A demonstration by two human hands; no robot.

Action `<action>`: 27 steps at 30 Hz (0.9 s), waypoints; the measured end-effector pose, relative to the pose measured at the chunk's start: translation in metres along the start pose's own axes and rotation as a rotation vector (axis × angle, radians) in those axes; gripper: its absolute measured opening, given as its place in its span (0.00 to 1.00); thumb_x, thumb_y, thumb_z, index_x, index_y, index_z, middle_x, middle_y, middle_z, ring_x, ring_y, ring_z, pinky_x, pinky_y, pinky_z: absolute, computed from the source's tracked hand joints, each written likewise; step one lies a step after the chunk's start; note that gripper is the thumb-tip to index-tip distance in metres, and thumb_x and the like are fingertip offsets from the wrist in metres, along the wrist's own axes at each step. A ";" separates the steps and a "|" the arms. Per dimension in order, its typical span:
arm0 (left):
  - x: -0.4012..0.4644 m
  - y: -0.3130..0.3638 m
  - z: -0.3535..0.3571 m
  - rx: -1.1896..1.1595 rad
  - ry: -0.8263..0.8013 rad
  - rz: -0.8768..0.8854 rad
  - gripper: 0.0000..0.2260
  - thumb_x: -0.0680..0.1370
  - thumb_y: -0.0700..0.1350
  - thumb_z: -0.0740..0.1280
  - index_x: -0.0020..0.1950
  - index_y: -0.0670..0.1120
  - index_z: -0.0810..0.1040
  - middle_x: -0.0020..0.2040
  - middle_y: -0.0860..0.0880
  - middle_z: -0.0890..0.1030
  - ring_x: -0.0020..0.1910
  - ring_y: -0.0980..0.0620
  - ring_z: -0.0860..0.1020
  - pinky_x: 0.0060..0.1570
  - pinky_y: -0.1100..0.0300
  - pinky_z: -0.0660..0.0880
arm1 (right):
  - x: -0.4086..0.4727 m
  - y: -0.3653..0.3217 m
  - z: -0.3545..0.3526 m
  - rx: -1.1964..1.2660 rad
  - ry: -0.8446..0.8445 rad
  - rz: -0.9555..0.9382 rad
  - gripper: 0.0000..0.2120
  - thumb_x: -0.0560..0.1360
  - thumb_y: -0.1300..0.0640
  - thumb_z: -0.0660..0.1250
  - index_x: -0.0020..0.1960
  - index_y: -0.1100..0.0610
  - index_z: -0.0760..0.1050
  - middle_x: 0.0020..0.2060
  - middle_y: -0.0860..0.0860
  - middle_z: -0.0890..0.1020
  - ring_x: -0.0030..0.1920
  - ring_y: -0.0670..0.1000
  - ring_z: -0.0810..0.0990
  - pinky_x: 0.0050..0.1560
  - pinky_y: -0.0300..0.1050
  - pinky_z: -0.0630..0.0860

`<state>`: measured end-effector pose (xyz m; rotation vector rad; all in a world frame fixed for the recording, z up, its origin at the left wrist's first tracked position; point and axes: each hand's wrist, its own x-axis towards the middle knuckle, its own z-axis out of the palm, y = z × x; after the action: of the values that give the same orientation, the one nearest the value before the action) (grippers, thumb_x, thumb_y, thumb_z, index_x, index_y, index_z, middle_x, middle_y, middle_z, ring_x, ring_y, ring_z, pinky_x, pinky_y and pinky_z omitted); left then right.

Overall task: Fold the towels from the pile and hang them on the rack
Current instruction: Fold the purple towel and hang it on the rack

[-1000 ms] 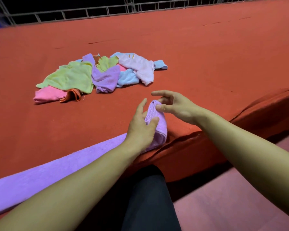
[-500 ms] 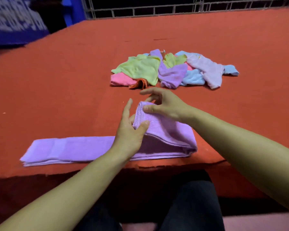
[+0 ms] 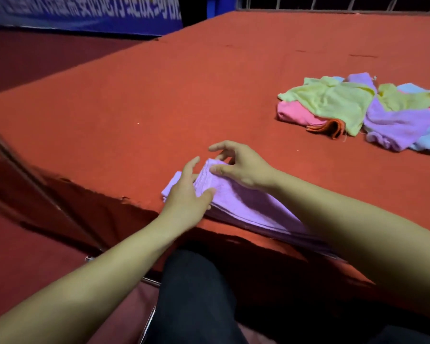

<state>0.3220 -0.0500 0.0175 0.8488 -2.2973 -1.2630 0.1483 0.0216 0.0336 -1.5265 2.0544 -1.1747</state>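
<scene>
The long folded lilac terry towel (image 3: 246, 207) lies along the near edge of the red felt-covered table (image 3: 184, 95), directly under both hands. The left hand (image 3: 186, 197) rests on its left end; the right hand (image 3: 238, 165) sits just beyond and to the right of the left one, fingertips on the raised fold. From the hands the towel runs rightward beneath the right forearm. The loose pile of yellow, pink, lilac, blue and orange towels (image 3: 363, 110) lies on the same table, well apart, beyond and right of the right hand. A slanting metal pole (image 3: 35, 182) stands left of the left hand, off the table.
</scene>
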 end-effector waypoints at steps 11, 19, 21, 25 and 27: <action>0.030 -0.048 -0.045 0.072 0.027 -0.120 0.28 0.76 0.42 0.69 0.74 0.49 0.64 0.53 0.54 0.80 0.38 0.52 0.81 0.45 0.56 0.76 | 0.050 -0.004 0.066 -0.196 -0.081 0.058 0.22 0.73 0.54 0.74 0.66 0.55 0.74 0.49 0.49 0.81 0.46 0.49 0.78 0.54 0.43 0.73; 0.020 -0.030 -0.033 0.570 0.206 0.513 0.14 0.75 0.44 0.63 0.59 0.50 0.79 0.65 0.50 0.75 0.57 0.43 0.75 0.56 0.47 0.75 | -0.007 -0.018 0.014 -0.302 0.095 0.110 0.17 0.75 0.53 0.71 0.64 0.50 0.76 0.51 0.45 0.81 0.43 0.47 0.76 0.47 0.39 0.69; 0.026 -0.025 -0.018 0.584 0.060 0.711 0.15 0.77 0.48 0.59 0.58 0.49 0.81 0.63 0.50 0.79 0.61 0.43 0.76 0.62 0.47 0.72 | -0.038 -0.014 -0.003 -0.429 0.101 0.089 0.14 0.76 0.54 0.68 0.62 0.50 0.78 0.54 0.49 0.81 0.47 0.50 0.77 0.52 0.43 0.71; 0.042 -0.021 -0.002 0.940 -0.393 0.560 0.27 0.81 0.61 0.49 0.80 0.55 0.53 0.80 0.54 0.55 0.80 0.50 0.51 0.77 0.48 0.46 | -0.102 0.002 -0.018 -0.722 -0.053 0.175 0.26 0.76 0.39 0.50 0.67 0.48 0.72 0.63 0.50 0.77 0.60 0.57 0.75 0.61 0.56 0.72; 0.048 -0.028 -0.003 1.066 -0.465 0.489 0.34 0.75 0.70 0.38 0.80 0.59 0.44 0.81 0.55 0.47 0.80 0.52 0.44 0.77 0.46 0.40 | -0.127 0.012 -0.021 -0.774 -0.118 0.228 0.34 0.74 0.35 0.42 0.73 0.47 0.67 0.69 0.49 0.72 0.67 0.56 0.71 0.66 0.55 0.69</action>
<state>0.2970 -0.0958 -0.0027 0.1803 -3.2776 0.0753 0.1740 0.1461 0.0110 -1.5238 2.6624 -0.1795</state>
